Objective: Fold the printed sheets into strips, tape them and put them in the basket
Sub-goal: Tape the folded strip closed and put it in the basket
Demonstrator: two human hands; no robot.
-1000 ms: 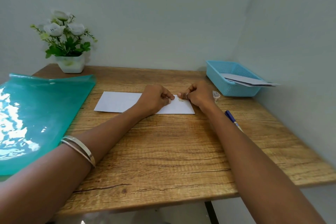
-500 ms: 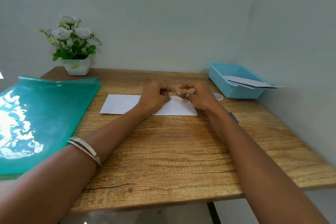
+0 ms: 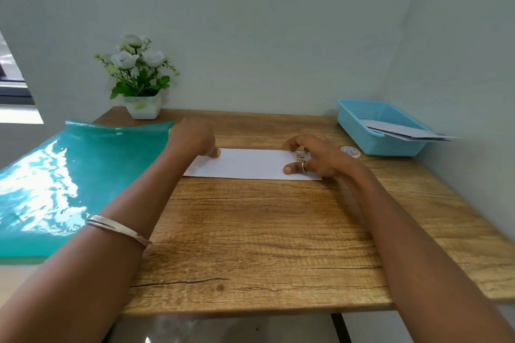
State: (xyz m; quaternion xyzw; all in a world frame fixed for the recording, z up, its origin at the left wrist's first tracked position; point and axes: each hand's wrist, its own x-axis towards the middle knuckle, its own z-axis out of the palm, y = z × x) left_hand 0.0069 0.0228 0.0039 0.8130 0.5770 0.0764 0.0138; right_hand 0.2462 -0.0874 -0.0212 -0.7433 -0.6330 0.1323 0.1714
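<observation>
A folded white paper strip (image 3: 248,163) is lying flat and lengthwise across the middle of the wooden table (image 3: 264,231), its long edges running left to right. The left hand (image 3: 193,138) is resting over the strip's left end with its fingers curled downward, one fingertip touching the paper near the far left corner; whether it is pinching the sheet or only pressing it cannot be told, since the knuckles are hiding the contact. The right hand (image 3: 315,157) is sitting on the strip's right end, its fingers loosely bent and spread, a ringed finger lying flat on the paper near the front edge and the others arching above the far edge. A small brownish piece, possibly tape (image 3: 300,157), is showing just under those arched fingers, but it is too small to tell who is holding it. The strip's bare middle is stretching between the two hands. A small round tape roll (image 3: 350,151) is sitting just right of the right hand, and beyond it the blue basket (image 3: 362,114) is standing in the far right corner with finished strips (image 3: 404,131) lying in it and poking over its right rim. A glossy teal folder (image 3: 69,175) is covering the table's left side, and a potted plant (image 3: 139,78) with white flowers is standing at the far left by the wall.
</observation>
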